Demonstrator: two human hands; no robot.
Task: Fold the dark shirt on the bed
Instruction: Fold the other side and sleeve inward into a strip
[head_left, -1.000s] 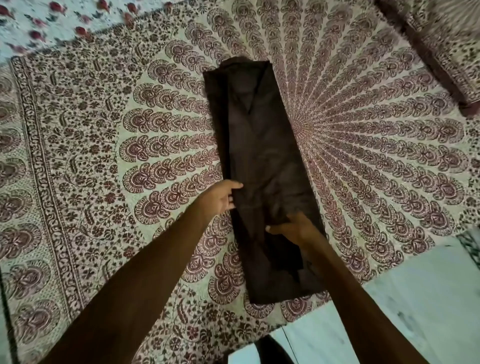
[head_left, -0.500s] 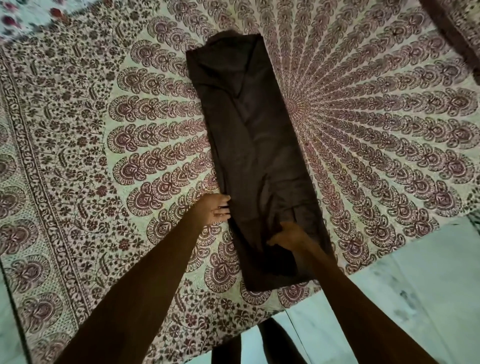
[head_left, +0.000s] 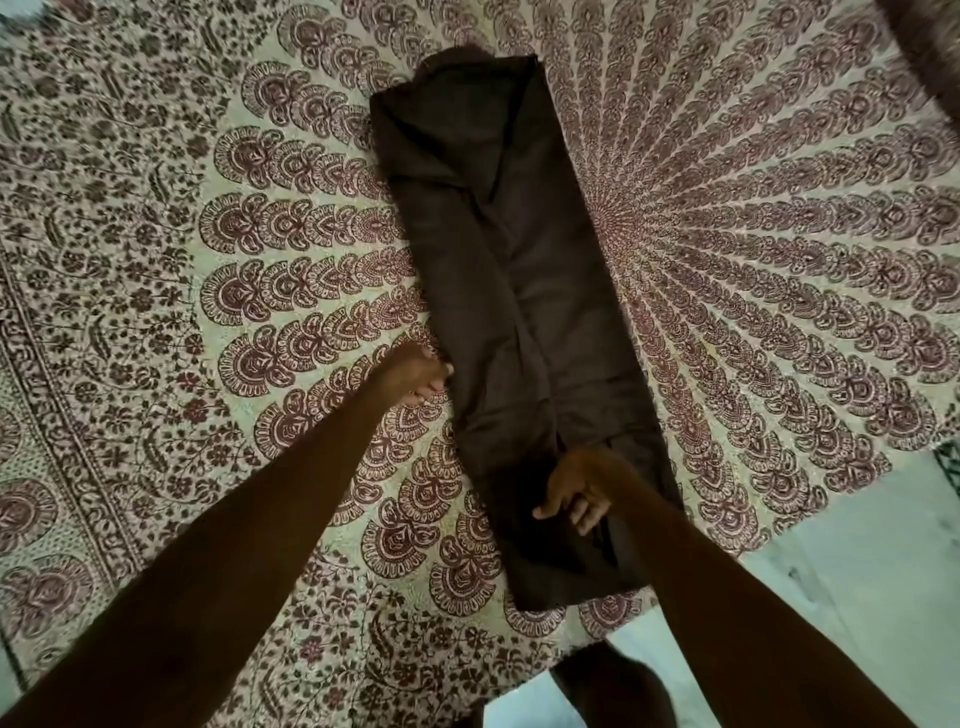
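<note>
The dark shirt (head_left: 498, 291) lies on the bed as a long narrow strip, folded lengthwise, its collar end far from me and its hem near the bed's edge. My left hand (head_left: 418, 375) rests at the strip's left edge about midway down, fingers curled against the cloth. My right hand (head_left: 574, 488) sits on the lower part of the shirt, fingers bent and pinching a ridge of fabric that bunches up just above it. My right forearm hides part of the shirt's lower right corner.
A patterned maroon-and-cream bedspread (head_left: 218, 291) covers the bed. The bed's edge runs diagonally at lower right, with pale floor (head_left: 852, 561) beyond it. My feet (head_left: 602, 686) stand on the floor at the bottom.
My left hand slid from on top of the shirt to its left edge. My right hand shifted down the shirt and its fingers curled into the fabric. The view tilted down.
</note>
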